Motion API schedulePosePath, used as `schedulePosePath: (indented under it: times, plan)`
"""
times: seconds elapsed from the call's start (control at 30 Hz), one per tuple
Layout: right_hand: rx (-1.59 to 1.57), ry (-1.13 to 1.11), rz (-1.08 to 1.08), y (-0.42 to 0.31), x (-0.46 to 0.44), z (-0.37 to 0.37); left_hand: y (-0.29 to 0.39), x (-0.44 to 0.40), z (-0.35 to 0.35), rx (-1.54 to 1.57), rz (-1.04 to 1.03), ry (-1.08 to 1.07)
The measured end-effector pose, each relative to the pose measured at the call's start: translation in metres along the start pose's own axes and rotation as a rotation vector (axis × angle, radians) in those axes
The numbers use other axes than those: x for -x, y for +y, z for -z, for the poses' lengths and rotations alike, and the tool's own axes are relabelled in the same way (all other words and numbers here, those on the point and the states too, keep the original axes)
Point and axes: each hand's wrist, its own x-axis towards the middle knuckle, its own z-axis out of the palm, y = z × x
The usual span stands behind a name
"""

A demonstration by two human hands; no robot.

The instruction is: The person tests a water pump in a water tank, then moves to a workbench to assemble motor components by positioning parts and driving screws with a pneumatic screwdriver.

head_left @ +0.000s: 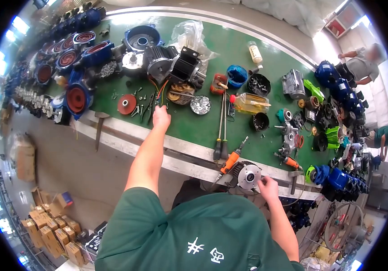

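Note:
My left hand (pixel 161 117) reaches over the green bench, closed at the lower end of the coloured wires (pixel 159 91) that hang from a motor (pixel 158 62); whatever its fingers hold is too small to make out. Pliers (pixel 145 106) and loose screws lie just left of it. At the bench's front edge, my right hand (pixel 268 187) touches the rim of a round silver motor flange (pixel 249 176), its fingers curled at the right side. An orange power tool (pixel 231 161) leans beside this motor part.
Blue pump housings (pixel 76 98) crowd the left. A hammer (pixel 99 128) overhangs the front edge. Long screwdrivers (pixel 221 144), a bottle of yellow liquid (pixel 251 103) and a black bowl (pixel 259 122) stand mid-bench. Two people are at the right, one a person in grey (pixel 363 65).

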Motion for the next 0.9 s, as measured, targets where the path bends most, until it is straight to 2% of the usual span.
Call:
schedulePosePath:
  times: [0.03,0.13,0.2,0.27,0.3,0.37,0.43,0.53,0.63,0.77,0.87,0.9]
  plan:
    - [-0.032,0.046,0.030,-0.004,-0.005,-0.001,-0.005,0.003,-0.006,0.058,-0.006,0.051]
    - [-0.287,-0.009,0.047,-0.028,-0.024,-0.003,-0.011,0.013,-0.034,0.201,-0.053,0.122]
    - [-0.580,-0.174,-0.018,-0.065,-0.036,-0.004,0.007,0.041,-0.041,0.358,-0.176,0.190]
    - [-0.784,-0.298,-0.084,-0.103,-0.049,-0.011,0.039,0.080,-0.045,0.537,-0.241,0.146]
    - [-0.821,-0.385,-0.084,-0.118,-0.058,-0.015,0.061,0.106,-0.035,0.675,-0.235,0.053]
    - [-1.014,-0.428,-0.205,-0.148,-0.072,-0.029,0.100,0.152,-0.019,0.829,-0.361,-0.061]
    - [-1.197,-0.511,-0.322,-0.160,-0.085,-0.041,0.128,0.188,-0.010,0.897,-0.406,-0.155]
    - [-1.332,-0.592,-0.370,-0.161,-0.100,-0.055,0.144,0.208,-0.003,0.811,-0.638,-0.073]
    - [-1.467,-0.635,-0.362,-0.154,-0.105,-0.064,0.144,0.205,-0.001,0.815,-0.637,-0.049]
    - [-1.470,-0.559,-0.401,-0.155,-0.093,-0.053,0.139,0.190,0.008,0.940,-0.403,-0.137]
    - [-1.445,-0.536,-0.367,-0.145,-0.086,-0.037,0.108,0.143,-0.003,0.864,-0.231,-0.006]
    - [-1.429,-0.515,-0.340,-0.138,-0.084,-0.033,0.081,0.115,-0.030,0.750,-0.212,0.091]
